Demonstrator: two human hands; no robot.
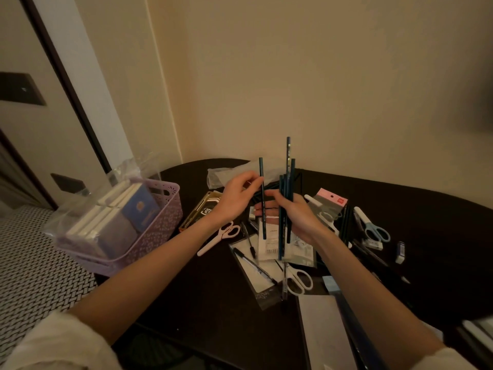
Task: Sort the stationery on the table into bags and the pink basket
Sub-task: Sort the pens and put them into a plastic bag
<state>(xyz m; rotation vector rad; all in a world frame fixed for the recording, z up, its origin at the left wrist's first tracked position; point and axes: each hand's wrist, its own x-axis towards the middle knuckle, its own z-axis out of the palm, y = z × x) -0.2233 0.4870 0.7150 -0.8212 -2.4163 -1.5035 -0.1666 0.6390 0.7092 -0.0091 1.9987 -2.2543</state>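
Above the dark bench, my right hand grips a bundle of dark blue pencils while my left fingers pinch one more pencil; next, probably, joining it to the bundle for bagging.

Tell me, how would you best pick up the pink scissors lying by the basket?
Grip the pink scissors across the capped blade near the pivot, coming straight down from above. They lie flat on the table, blade toward the person, with bare tabletop on both sides.
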